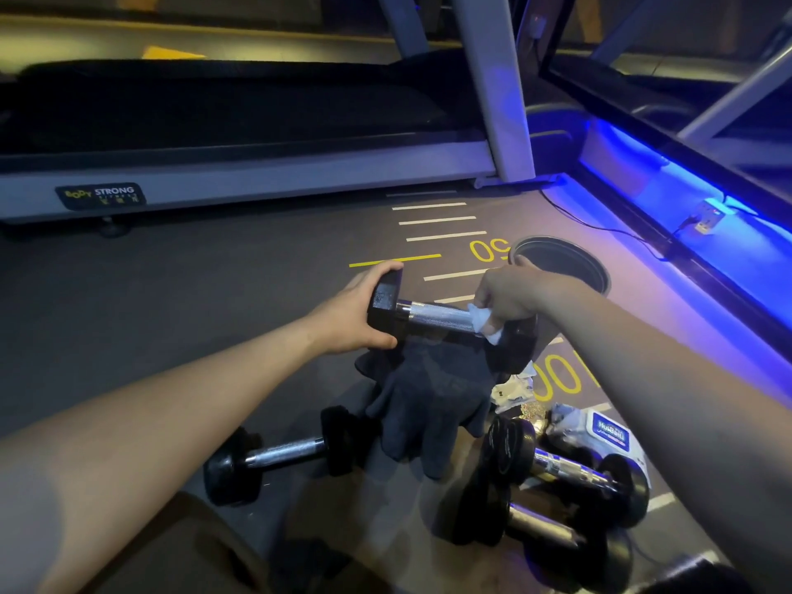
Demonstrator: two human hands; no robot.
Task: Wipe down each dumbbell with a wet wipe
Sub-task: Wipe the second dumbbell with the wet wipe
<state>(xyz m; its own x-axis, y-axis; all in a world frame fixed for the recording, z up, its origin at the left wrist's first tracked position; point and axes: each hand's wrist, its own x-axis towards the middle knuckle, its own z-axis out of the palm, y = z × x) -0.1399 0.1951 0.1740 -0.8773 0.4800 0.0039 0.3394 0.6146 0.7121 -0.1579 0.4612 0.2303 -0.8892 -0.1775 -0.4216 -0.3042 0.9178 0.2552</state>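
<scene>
Left hand (358, 312): I grip the hex dumbbell (445, 321) by its near head
Right hand (512, 293): pinching the wet wipe (484, 323) against the handle
Tip: steady the head, sweep wipe along the chrome toward my left

We see a hex dumbbell (428, 312) with black heads and a chrome handle, held level above the floor. A white wipe (486, 323) is bunched against the handle's right end. Three round-headed dumbbells lie nearer: one left (283, 454), two right (570, 467) (540, 527).
</scene>
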